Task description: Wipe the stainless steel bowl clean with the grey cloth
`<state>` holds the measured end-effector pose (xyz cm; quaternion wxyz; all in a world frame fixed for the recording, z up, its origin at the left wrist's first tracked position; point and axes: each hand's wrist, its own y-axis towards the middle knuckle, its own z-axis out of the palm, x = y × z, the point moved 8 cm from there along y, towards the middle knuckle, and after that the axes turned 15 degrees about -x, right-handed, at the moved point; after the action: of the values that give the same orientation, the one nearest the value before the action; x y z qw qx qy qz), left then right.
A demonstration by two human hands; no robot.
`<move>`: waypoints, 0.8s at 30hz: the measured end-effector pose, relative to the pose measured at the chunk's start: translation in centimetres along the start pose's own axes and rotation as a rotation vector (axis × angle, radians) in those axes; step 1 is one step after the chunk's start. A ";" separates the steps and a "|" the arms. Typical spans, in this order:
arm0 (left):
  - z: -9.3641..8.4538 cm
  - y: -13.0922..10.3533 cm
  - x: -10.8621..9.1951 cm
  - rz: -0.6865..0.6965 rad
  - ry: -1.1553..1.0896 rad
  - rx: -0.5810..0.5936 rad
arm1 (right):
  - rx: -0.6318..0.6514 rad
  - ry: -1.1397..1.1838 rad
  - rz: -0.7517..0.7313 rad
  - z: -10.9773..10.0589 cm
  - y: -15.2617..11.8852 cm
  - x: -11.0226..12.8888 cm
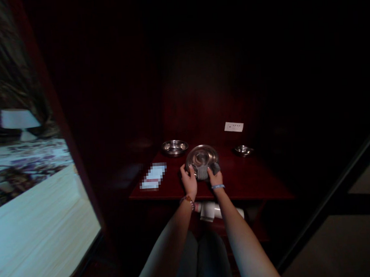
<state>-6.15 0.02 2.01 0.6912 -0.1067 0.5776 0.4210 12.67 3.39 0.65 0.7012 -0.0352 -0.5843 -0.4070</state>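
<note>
A round, shiny metal bowl [202, 153] is tilted up over the dark red shelf, its face toward me. My left hand [189, 182] grips its lower left rim, with the thumb on the near side. Folded in my right hand [216, 177] is a grey cloth [202, 172], pressed against the bowl's lower right edge. The fingers of that hand are partly hidden behind the cloth and bowl. A wider metal basin [174, 147] sits behind and to the left, and a small metal bowl [244, 150] stands to the right.
The dark red shelf [256, 180] lies inside a deep cabinet with a wall socket [233, 127] at its back. A blurred-out pale rectangle [154, 176] lies left on the shelf. Below is a white cylindrical object [219, 211]. At left are a pale wooden tabletop [43, 230] and a lamp [20, 119].
</note>
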 end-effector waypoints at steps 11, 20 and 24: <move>2.3 -0.7 1.2 -0.034 0.014 0.256 | -0.042 -0.005 0.043 -0.7 0.3 -0.4; 1.6 -0.3 0.7 -0.011 -0.007 0.171 | 0.009 -0.008 0.007 0.0 0.1 0.1; 0.6 0.1 -0.3 0.006 -0.059 0.057 | 0.014 -0.022 0.002 0.0 0.0 0.0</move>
<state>-5.81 0.28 2.47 0.7094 -0.0725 0.5691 0.4094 12.66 3.40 0.69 0.6953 -0.0353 -0.5947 -0.4020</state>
